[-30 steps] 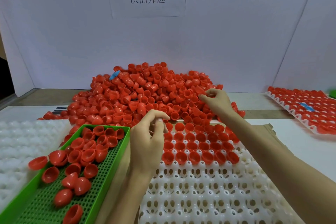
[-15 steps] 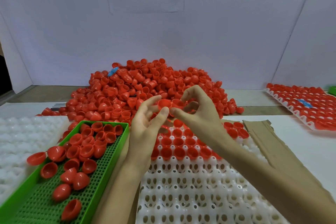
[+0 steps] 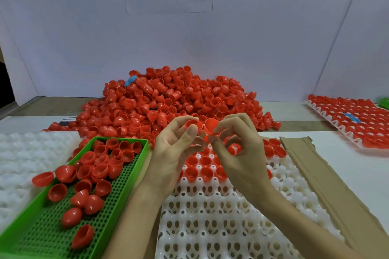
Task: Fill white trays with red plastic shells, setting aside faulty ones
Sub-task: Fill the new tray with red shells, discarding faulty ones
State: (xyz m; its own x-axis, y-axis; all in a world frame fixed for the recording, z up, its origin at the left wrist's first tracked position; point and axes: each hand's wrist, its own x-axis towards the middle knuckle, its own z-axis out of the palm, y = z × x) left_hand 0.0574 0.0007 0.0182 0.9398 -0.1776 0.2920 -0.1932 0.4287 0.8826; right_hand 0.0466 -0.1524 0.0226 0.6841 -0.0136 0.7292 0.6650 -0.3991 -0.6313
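Observation:
My left hand (image 3: pixel 174 151) pinches a red shell (image 3: pixel 192 124) between thumb and fingers, its open side turned toward me. Close beside it, my right hand (image 3: pixel 237 149) pinches a second red shell (image 3: pixel 211 125). Both hands hover above the far end of the white tray (image 3: pixel 210 216), whose far rows hold several red shells (image 3: pixel 205 162). Behind them lies a big pile of red shells (image 3: pixel 168 103). A green perforated tray (image 3: pixel 63 206) on the left holds several set-aside shells.
A stack of empty white trays (image 3: pixel 21 157) lies at far left. A filled tray of red shells (image 3: pixel 353 120) sits at far right. Brown cardboard (image 3: pixel 328 191) runs along the white tray's right side. A white backdrop with a paper sign stands behind.
My right hand came back from the pile with a shell and met my left hand above the tray. Both hands now hold a shell each, slightly nearer to me.

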